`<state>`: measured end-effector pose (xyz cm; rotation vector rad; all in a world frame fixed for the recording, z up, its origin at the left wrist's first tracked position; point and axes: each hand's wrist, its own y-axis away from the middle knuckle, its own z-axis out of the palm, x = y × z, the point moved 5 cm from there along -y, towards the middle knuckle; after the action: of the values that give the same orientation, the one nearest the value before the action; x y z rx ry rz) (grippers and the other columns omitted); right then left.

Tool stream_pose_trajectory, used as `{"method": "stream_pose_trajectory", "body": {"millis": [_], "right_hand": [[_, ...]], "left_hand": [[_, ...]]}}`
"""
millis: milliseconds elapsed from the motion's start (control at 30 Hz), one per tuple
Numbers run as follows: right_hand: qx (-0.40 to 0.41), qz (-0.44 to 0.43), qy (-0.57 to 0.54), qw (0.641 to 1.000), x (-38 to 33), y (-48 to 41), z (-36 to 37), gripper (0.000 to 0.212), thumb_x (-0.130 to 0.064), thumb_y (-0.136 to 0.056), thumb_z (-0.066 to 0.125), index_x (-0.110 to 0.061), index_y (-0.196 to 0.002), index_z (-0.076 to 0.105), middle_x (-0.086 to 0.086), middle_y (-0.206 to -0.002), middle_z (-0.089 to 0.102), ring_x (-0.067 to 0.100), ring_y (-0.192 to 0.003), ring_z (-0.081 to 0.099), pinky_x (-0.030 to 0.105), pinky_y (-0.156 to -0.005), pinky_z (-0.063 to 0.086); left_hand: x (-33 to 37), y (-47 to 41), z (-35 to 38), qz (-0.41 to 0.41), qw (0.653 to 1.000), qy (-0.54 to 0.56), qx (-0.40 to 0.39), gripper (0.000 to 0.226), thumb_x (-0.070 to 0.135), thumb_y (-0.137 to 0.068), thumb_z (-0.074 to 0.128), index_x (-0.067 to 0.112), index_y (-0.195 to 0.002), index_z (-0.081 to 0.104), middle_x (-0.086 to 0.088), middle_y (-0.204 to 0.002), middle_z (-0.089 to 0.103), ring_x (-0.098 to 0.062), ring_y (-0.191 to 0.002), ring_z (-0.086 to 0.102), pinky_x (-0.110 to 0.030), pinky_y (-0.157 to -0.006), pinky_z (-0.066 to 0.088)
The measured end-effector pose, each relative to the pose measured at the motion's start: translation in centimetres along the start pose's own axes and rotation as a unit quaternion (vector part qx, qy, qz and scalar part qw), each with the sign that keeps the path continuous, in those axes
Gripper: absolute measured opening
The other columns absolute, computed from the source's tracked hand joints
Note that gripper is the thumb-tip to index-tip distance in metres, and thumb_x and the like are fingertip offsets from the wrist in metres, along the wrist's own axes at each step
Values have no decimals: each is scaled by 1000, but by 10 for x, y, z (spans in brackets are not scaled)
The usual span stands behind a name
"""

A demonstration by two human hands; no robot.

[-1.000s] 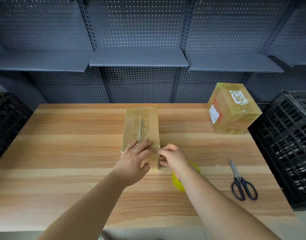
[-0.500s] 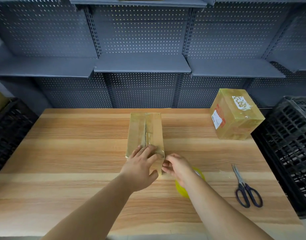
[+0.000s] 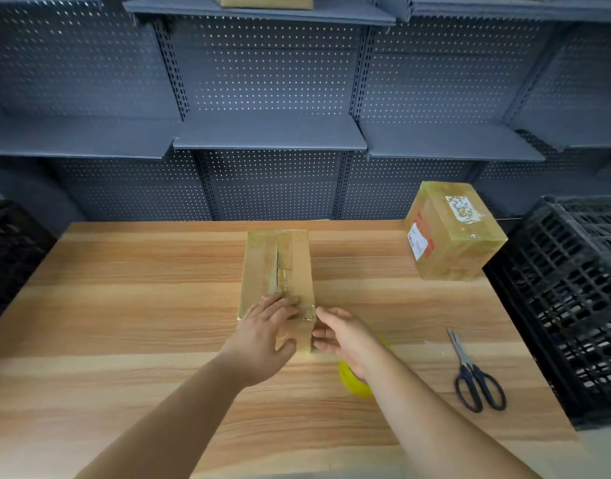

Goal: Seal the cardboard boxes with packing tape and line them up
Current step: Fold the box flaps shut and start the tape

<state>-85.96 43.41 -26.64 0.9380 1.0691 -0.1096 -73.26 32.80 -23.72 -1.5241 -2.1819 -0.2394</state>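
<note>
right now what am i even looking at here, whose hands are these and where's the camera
There is no machine here: a person works with two bare hands, and the one camera sits on their head, looking forward and down. On the wooden table lies a long cardboard box with its top seam partly taped. The left hand presses flat on the box's near end; the right hand touches its near right corner, holding nothing that shows. A yellow tape roll peeks out under the right wrist. Scissors lie to the right, and a box already wrapped in tape stands at the far right. Grey shelves stand behind.
</note>
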Motion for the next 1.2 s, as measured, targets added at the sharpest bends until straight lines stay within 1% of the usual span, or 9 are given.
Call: {"method": "stream_pose_trajectory", "body": {"millis": [133, 267, 367, 433, 533, 733, 900, 1100, 1200], "right_hand": [[40, -32, 98, 994, -4, -6, 2, 19, -23, -85, 75, -15, -81, 58, 3, -79, 63, 14, -74, 60, 34, -78, 56], [59, -24, 145, 987, -11, -15, 6, 25, -16, -83, 73, -17, -71, 51, 5, -76, 61, 18, -73, 57, 35, -73, 51], [51, -13, 175, 983, -17, -17, 5, 27, -17, -80, 74, -20, -68, 50, 5, -81, 65, 20, -76, 59, 35, -77, 51], [15, 13, 161, 987, -17, -15, 4, 22, -26, -82, 76, -19, -77, 55, 1, -93, 70, 17, -84, 64, 41, -90, 54], [-2, 22, 120, 992, -20, -15, 3, 23, -36, -88, 71, -18, -95, 59, 0, -96, 67, 18, -89, 63, 44, -93, 53], [45, -60, 249, 966, -30, -15, 6, 31, -34, -91, 65, -18, -71, 48, 6, -79, 61, 20, -77, 60, 51, -87, 56], [-13, -24, 106, 994, -17, -6, 4, 26, -27, -89, 72, -11, -81, 53, 9, -93, 59, 17, -89, 61, 39, -82, 60], [42, -68, 210, 974, -16, -12, 5, 27, -29, -89, 70, -16, -78, 49, 7, -82, 58, 20, -78, 55, 50, -89, 55], [10, -53, 121, 991, -9, -10, 0, 26, -25, -87, 74, -14, -75, 53, 7, -87, 61, 16, -83, 61, 43, -86, 59]], "left_hand": [[-9, -6, -2, 4, 999, -5, 35, 45, 45, -88, 41, 24, -119, 65, 16, -139, 53, -11, -136, 41, -33, -106, 34], [-11, -12, -2, -2, 997, -4, 73, 26, 36, -88, 52, 26, -103, 71, 17, -129, 61, -12, -123, 53, -36, -95, 44], [-10, -13, -1, -18, 996, 13, 88, 16, 21, -83, 67, 25, -98, 72, 18, -126, 62, -10, -118, 53, -34, -94, 41], [-9, -13, -2, -24, 996, 22, 84, 16, 17, -82, 71, 24, -96, 73, 18, -126, 62, -11, -117, 55, -36, -95, 42], [-9, -14, -4, -30, 996, 33, 79, 14, 16, -83, 72, 23, -95, 73, 19, -126, 62, -12, -117, 56, -38, -97, 43], [-8, -14, -3, -50, 995, 50, 71, 16, 13, -83, 71, 21, -97, 73, 19, -126, 61, -11, -117, 55, -41, -99, 43], [-3, -11, -5, -65, 996, 38, 57, 28, 14, -87, 68, 26, -113, 68, 24, -130, 55, -4, -120, 49, -27, -98, 32], [-5, -11, -1, -60, 995, 27, 74, 27, 11, -83, 70, 25, -106, 72, 18, -128, 60, -12, -118, 55, -30, -93, 33], [-2, -11, -2, -68, 996, 24, 54, 29, 19, -88, 66, 28, -116, 68, 21, -133, 55, -8, -124, 49, -27, -97, 31]]}}
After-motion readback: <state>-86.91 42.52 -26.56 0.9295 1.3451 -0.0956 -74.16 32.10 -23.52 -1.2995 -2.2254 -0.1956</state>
